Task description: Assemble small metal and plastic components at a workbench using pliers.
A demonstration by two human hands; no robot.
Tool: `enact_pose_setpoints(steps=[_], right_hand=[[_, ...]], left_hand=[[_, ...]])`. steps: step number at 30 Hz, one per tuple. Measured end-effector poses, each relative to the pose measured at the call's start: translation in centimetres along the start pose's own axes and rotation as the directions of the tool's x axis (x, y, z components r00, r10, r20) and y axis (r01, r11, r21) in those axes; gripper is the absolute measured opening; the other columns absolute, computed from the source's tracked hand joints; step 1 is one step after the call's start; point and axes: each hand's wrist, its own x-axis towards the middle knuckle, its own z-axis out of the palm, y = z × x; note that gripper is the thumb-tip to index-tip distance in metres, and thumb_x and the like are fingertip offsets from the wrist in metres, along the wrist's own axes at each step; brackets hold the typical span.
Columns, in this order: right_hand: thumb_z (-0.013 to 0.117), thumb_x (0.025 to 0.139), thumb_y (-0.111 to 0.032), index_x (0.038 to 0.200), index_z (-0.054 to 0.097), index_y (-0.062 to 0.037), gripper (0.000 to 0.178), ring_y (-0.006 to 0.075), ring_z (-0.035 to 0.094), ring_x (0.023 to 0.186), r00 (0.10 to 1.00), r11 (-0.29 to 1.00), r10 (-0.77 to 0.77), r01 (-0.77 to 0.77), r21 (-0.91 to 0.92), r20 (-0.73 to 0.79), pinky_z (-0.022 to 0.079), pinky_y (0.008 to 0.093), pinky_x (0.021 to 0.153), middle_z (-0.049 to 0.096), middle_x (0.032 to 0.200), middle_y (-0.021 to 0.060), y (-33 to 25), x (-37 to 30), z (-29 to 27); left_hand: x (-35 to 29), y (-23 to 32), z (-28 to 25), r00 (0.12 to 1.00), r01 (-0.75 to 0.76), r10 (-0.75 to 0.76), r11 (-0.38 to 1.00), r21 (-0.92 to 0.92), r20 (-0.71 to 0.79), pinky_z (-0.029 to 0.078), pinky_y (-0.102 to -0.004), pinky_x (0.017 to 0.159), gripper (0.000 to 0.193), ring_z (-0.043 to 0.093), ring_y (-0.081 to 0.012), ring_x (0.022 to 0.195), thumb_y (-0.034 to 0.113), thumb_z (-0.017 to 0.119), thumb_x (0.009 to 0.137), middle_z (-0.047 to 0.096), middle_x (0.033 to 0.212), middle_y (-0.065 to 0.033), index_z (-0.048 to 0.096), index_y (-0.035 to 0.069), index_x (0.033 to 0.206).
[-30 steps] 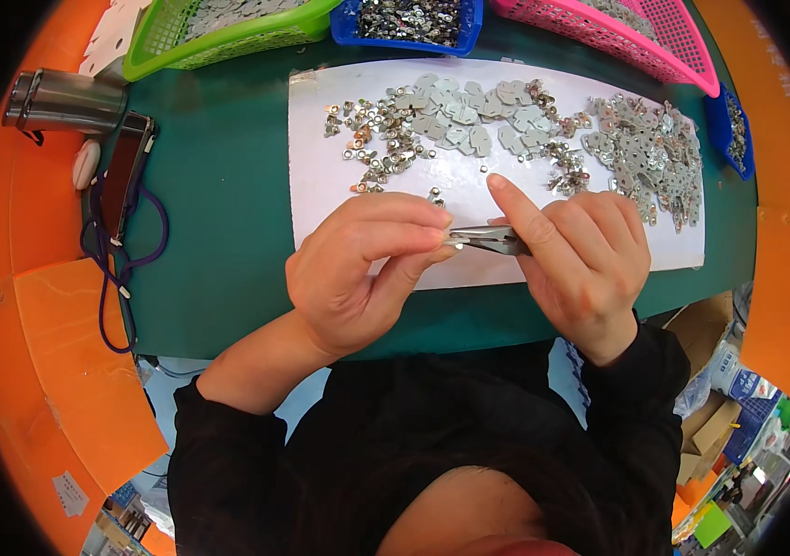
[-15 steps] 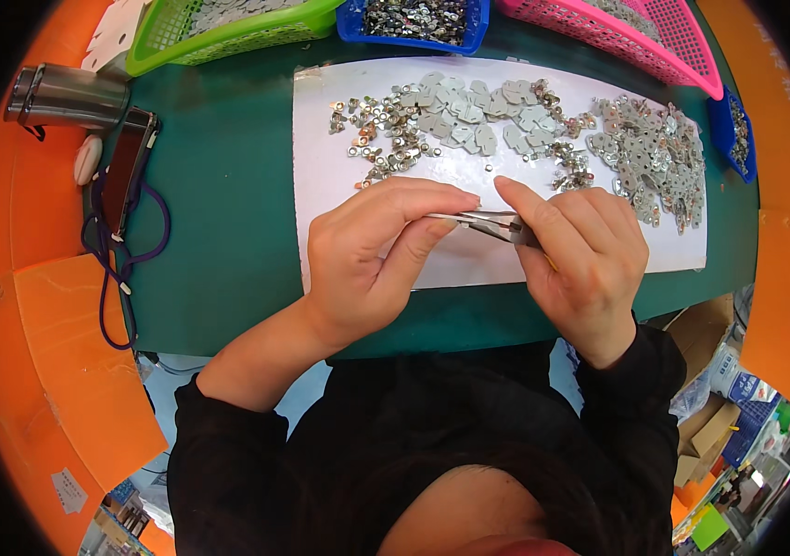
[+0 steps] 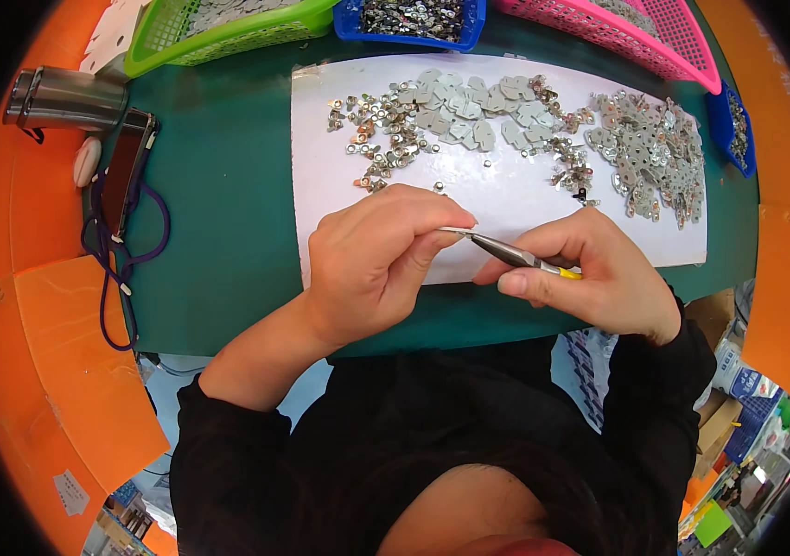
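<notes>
My left hand (image 3: 367, 259) pinches a small flat metal plate (image 3: 453, 231) between thumb and forefinger; most of it is hidden by the fingers. Wrapped around yellow-handled pliers (image 3: 506, 252), my right hand (image 3: 599, 273) points their tapered jaws left, and the tips meet the plate's edge. Both hands are over the front part of a white sheet (image 3: 469, 199). Beyond them lie a pile of flat grey metal plates (image 3: 455, 107), small shiny metal fittings (image 3: 390, 134) to the left, and a heap of perforated metal pieces (image 3: 650, 153) to the right.
A green basket (image 3: 228, 39), a blue tray (image 3: 409, 42) and a pink basket (image 3: 617, 46) line the far edge. Another blue tray (image 3: 731, 130) is at right. On the left are a steel cup (image 3: 75, 97) and a phone (image 3: 131, 171) with a purple cord (image 3: 165, 218).
My right hand has shifted right and turned, so the pliers now slant down to the right with their jaws and yellow handle showing. My left hand stays nearly still with the plate.
</notes>
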Motion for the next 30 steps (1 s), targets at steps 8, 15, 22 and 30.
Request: enact_pose_setpoints(steps=[8, 15, 22, 30], right_hand=[[0.07, 0.089, -0.018, 0.099, 0.075, -0.0014, 0.02, 0.006, 0.051, 0.058, 0.993, 0.999, 0.049, -0.048, -0.016, 0.109, 0.041, 0.0232, 0.056, 0.065, 0.069, 0.0001, 0.2, 0.3, -0.6], [0.069, 0.087, -0.01, 0.098, 0.074, -0.0023, 0.015, 0.0121, 0.059, 0.058, 0.985, 0.925, -0.156, 0.119, -0.361, -0.076, 0.045, 0.026, 0.057, 0.069, 0.072, 0.0081, 2.3, 0.9, 1.4], [0.071, 0.079, -0.004, 0.096, 0.07, -0.0036, 0.017, 0.0231, 0.061, 0.063, 0.773, 0.685, -0.544, 0.185, -0.705, -0.325, 0.046, 0.0297, 0.058, 0.063, 0.072, 0.0099, 2.2, 1.8, 2.9], [0.074, 0.079, -0.007, 0.095, 0.07, -0.0024, 0.017, 0.0227, 0.056, 0.061, 0.739, 0.757, -0.55, 0.244, -0.606, -0.389, 0.042, 0.0323, 0.055, 0.059, 0.07, 0.0083, 2.3, 2.2, 3.6]], left_hand=[[0.0, -0.1, -0.2, 0.995, -0.102, 0.1, 0.99, 0.101, 0.021, 0.052, -0.0305, 0.059, 0.016, 0.067, -0.0264, 0.07, -0.006, 0.07, 0.078, 0.067, 0.081, -0.0115, 0.066, 0.002, 0.092], [-1.1, 0.0, 0.5, 0.998, 0.064, -0.062, 0.996, 0.066, -0.031, 0.05, -0.0292, 0.057, 0.008, 0.065, -0.0238, 0.066, -0.004, 0.067, 0.085, 0.065, 0.077, -0.0117, 0.064, 0.0, 0.091], [-0.6, -0.1, 0.5, 0.969, 0.208, -0.21, 0.978, -0.032, -0.132, 0.048, -0.026, 0.057, 0.001, 0.064, -0.0161, 0.066, 0.0, 0.063, 0.092, 0.065, 0.077, -0.0099, 0.064, 0.0, 0.091], [-0.6, 0.1, 0.4, 0.985, 0.117, -0.12, 0.993, -0.027, -0.123, 0.045, -0.0259, 0.058, 0.003, 0.057, -0.0164, 0.065, 0.0, 0.061, 0.093, 0.062, 0.079, -0.0077, 0.061, 0.0, 0.09]])
